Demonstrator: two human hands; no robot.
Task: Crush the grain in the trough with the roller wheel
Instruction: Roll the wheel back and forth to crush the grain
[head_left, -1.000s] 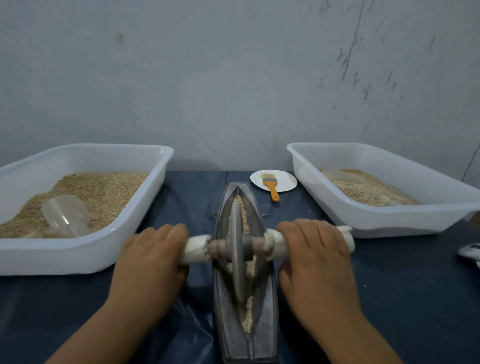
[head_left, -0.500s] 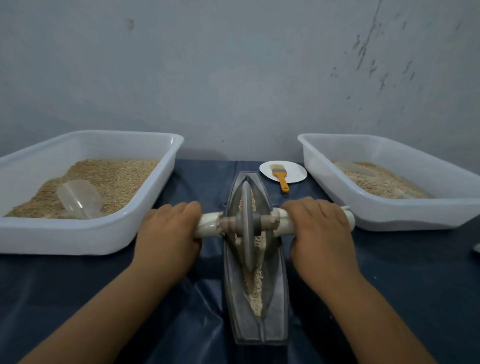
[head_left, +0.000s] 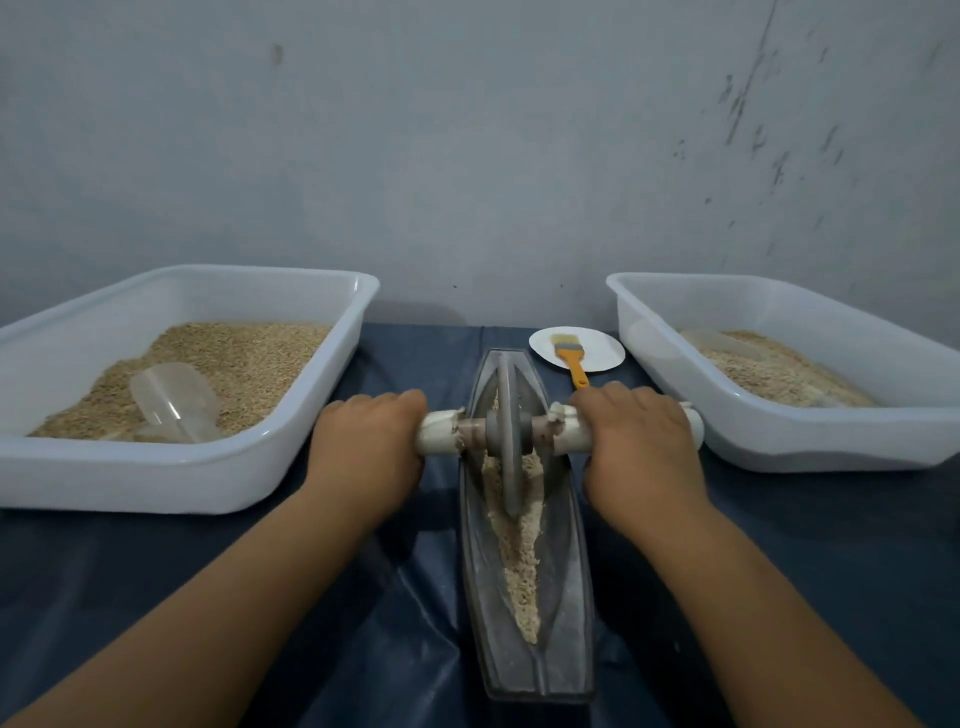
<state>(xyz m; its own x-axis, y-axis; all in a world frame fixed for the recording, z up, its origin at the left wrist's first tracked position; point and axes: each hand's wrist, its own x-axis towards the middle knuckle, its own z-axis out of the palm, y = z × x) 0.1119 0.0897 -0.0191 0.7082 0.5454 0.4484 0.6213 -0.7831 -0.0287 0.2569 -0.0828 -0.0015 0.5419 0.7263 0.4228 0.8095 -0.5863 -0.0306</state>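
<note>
A long, boat-shaped metal trough (head_left: 561, 597) lies lengthwise on the dark blue table cover (head_left: 805, 571), its narrow far end pointing at the wall. The grey roller wheel (head_left: 508, 441) stands upright in the far half of the groove, its axle crossing the trough from side to side. The left hand (head_left: 366, 449) has its fingers curled over the white-wrapped left handle (head_left: 440, 432), and the right hand (head_left: 641, 447) grips the right handle (head_left: 571, 428) the same way; that handle's white tip shows just past the knuckles. Pale crushed grain (head_left: 517, 561) lies along the groove on the near side of the wheel, thinning to a point toward the near end.

To the left stands a white plastic tub (head_left: 156, 483) of whole grain with a clear scoop (head_left: 174, 402) half sunk in it. To the right a second white tub (head_left: 779, 431) holds paler grain and what looks like another clear scoop, though it is hard to make out. Between the trough's far tip and the right tub, a small white plate (head_left: 597, 353) carries a brush (head_left: 570, 358) with an orange handle.
</note>
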